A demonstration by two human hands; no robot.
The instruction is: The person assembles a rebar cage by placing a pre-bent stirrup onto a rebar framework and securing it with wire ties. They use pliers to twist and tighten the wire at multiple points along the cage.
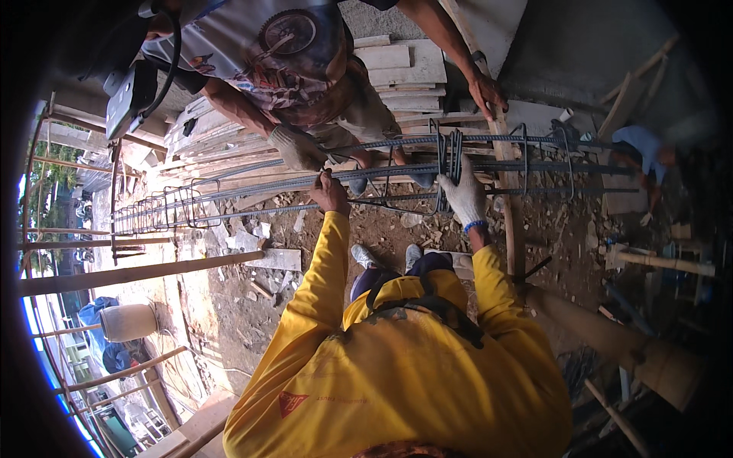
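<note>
A long rebar cage [397,172] of ribbed steel bars runs across in front of me, above dirt ground. My left hand [330,192], bare, in a yellow sleeve, is closed on one of the lower bars. My right hand [463,197], in a white glove, grips the cage just below a bunch of stirrups [452,156] crowded together on the bars. More stirrups [172,206] are spaced along the cage to the far left. Opposite me a co-worker's gloved hand [294,147] rests on an upper bar; the other hand [486,91] is on a wooden post [505,198].
Stacked wooden planks [397,72] lie behind the co-worker. Another person in blue [645,149] crouches at the right end of the cage. A white bucket [127,321], wooden poles [130,275] and rubble sit at the left, thick poles [611,343] at my right.
</note>
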